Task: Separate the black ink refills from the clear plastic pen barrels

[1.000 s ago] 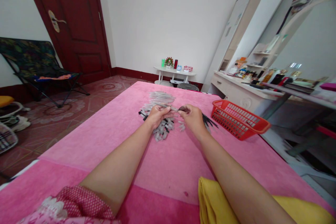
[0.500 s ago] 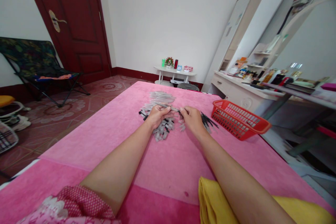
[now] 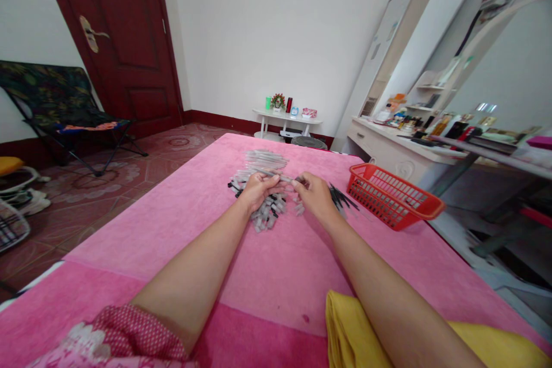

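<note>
A slim grey, see-through pen lies crosswise between my two hands. My left hand is closed on its left part, and my right hand pinches its right end with thumb and fingers. Beyond my left hand is a stack of clear pen barrels. Below it lies a heap of small clear and black pieces that look like pen caps. To the right of my right hand, thin black sticks like pen refills are spread out. A few small clear pieces sit between the hands.
An orange-red plastic basket stands at the right edge of the pink cloth. A folded yellow cloth lies under my right forearm. A dressing table with bottles is at the right, and a folding chair at the left.
My right thumb and fingers have shifted slightly on the right end of the pen, toward the left. My left hand looks unmoved.
</note>
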Available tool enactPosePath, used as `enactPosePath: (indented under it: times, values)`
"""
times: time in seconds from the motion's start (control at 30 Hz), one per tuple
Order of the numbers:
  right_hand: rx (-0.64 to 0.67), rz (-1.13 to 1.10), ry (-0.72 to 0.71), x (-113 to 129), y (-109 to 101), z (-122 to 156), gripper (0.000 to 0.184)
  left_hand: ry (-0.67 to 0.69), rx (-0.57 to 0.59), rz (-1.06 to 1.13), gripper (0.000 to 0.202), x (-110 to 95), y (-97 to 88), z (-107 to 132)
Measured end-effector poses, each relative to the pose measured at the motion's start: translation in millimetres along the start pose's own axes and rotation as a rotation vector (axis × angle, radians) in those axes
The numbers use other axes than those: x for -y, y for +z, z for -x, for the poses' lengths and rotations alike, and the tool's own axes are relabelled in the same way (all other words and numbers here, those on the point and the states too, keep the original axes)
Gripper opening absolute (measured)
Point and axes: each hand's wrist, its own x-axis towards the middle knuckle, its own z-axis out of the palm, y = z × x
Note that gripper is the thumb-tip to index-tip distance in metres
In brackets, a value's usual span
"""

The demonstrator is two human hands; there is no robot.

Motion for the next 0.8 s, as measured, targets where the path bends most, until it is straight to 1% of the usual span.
enactPosePath:
  times: [0.07, 0.1, 0.23, 0.37, 0.47, 0.53, 0.63, 0.67, 0.8]
  values:
    - [0.034, -0.003, 0.007, 0.9, -0.2, 0.3, 0.033, -0.005, 0.015, -0.011, 0.024, -0.1, -0.1, 0.1]
    - [0.037, -0.005, 0.012, 1.1, -0.2, 0.4, 0.034, -0.002, 0.015, -0.013, 0.023, -0.1, -0.3, 0.1]
    - [0.004, -0.009, 0.006, -0.2, 1.1, 0.4, 0.023, 0.009, -0.001, -0.001, 0.022, -0.4, -0.6, 0.3]
    - [0.02, -0.013, -0.009, -3.2, 3.0, 0.3, 0.032, 0.0, 0.007, -0.011, 0.022, -1.0, 0.1, 0.9]
    - [-0.011, -0.012, -0.016, -4.0, 3.6, 0.1, 0.024, 0.003, -0.013, -0.006, 0.021, -1.0, 0.2, 1.2]
    - [-0.004, -0.009, -0.02, -3.2, 3.2, 0.0, 0.022, 0.002, -0.009, -0.006, 0.022, -0.7, -0.2, 1.0]
    - [0.037, -0.008, -0.005, -1.3, 2.1, 0.2, 0.034, 0.0, 0.014, -0.009, 0.023, 0.1, -1.0, 0.2]
    - [0.035, -0.01, 0.0, -0.8, 1.8, 0.3, 0.034, 0.002, 0.015, -0.007, 0.023, 0.3, -1.2, -0.1]
    - [0.005, -0.014, -0.008, -1.2, 1.7, 0.8, 0.023, 0.004, 0.013, -0.011, 0.024, 0.7, -1.6, -0.8]
